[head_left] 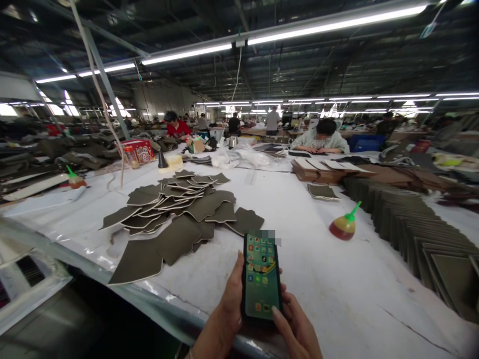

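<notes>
A smartphone (262, 284) with its screen lit and rows of app icons is held upright over the near edge of the white table. My left hand (231, 299) is closed along its left side, thumb on the edge. My right hand (295, 324) wraps the lower right side, its thumb at the bottom of the screen and fingertips showing past the right edge. Just beyond the phone lies a loose heap of dark olive cut panels (175, 239) with pale edges.
A squeeze bottle (343, 227) with a green nozzle stands on the white table (277, 199). A long row of olive panels (396, 224) runs along the right. Brown stacked pieces (310, 172) lie farther back, near a seated person (322, 139). A red box (136, 152) sits back left.
</notes>
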Tool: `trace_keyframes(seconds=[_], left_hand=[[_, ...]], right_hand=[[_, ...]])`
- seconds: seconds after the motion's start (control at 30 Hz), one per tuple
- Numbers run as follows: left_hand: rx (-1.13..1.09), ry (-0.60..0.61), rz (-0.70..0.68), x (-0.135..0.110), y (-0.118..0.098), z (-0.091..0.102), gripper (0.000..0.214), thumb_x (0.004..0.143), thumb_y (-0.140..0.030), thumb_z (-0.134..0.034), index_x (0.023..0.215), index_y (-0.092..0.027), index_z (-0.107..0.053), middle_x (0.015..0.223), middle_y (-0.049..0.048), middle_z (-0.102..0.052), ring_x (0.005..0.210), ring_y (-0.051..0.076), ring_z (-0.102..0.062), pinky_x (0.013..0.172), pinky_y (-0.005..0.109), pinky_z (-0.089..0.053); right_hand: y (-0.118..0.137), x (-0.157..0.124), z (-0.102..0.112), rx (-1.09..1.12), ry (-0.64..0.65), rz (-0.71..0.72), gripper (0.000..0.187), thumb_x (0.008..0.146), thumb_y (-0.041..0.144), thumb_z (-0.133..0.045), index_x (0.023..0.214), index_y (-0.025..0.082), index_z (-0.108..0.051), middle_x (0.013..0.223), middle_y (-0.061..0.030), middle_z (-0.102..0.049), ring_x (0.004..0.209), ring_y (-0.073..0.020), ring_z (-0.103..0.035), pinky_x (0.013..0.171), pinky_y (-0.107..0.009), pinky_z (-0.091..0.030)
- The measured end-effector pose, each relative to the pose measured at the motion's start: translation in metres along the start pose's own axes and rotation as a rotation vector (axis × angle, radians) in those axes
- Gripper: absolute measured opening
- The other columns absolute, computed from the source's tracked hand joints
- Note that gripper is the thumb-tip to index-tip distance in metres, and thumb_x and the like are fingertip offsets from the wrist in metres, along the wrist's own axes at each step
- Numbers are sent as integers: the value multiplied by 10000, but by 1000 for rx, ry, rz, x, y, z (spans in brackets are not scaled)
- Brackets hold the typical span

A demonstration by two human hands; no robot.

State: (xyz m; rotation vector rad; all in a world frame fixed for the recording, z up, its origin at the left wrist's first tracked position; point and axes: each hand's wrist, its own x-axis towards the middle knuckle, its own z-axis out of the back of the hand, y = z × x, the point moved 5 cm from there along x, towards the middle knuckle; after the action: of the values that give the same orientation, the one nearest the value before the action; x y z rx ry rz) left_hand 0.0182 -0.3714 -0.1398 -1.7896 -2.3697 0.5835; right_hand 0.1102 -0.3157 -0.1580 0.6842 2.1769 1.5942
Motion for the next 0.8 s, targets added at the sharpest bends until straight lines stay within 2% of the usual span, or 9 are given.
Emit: trace_keyframes(seconds=[0.27,0.33,0.43,0.5,0.67,0.8], left_hand=[[5,-28,-21,2,-1,2,892,861,-735,-288,1207,35,-578,992,214,-685,880,281,-652,883,396,-447],[9,-41,-35,2,-1,1,876,865,-728,-297,1197,29,-587,1028,214,-679,889,277,-650,886,392,-449],[33,-70,-55,2,-1,1,834,875,-706,-323,1161,23,-611,1027,213,-682,872,259,-654,875,367,-454],[34,-88,-66,2,1,1,780,890,-675,-342,1134,8,-630,1020,202,-689,862,242,-658,880,349,-451],[-18,-53,-70,-8,16,-2,739,899,-652,-358,1104,-4,-647,1014,187,-696,891,243,-658,912,349,-438],[-95,-34,-42,-25,32,-4,745,886,-668,-379,1087,-4,-652,1006,176,-698,882,234,-652,897,346,-444]], right_hand=[[6,-2,-2,-28,11,12,402,807,472,-690,1108,211,-633,1163,-84,-669,1091,-272,-600,910,-336,-484],[5,-2,2,-65,-44,8,450,796,514,-681,1130,216,-639,1196,-76,-655,1153,-285,-559,944,-344,-463],[4,-3,11,-159,-180,-14,520,772,593,-660,1120,207,-666,1244,-73,-631,1239,-294,-481,1051,-366,-360],[4,-4,15,-165,-223,-25,549,764,627,-643,1108,201,-682,1248,-71,-629,1256,-290,-465,1080,-361,-319],[-1,-9,18,-10,-203,-121,565,752,625,-656,1151,226,-679,1288,-44,-604,1291,-283,-429,1066,-360,-346],[-7,-22,6,263,-93,-277,632,709,592,-718,1223,234,-639,1269,-44,-618,1273,-310,-451,1034,-407,-391]])
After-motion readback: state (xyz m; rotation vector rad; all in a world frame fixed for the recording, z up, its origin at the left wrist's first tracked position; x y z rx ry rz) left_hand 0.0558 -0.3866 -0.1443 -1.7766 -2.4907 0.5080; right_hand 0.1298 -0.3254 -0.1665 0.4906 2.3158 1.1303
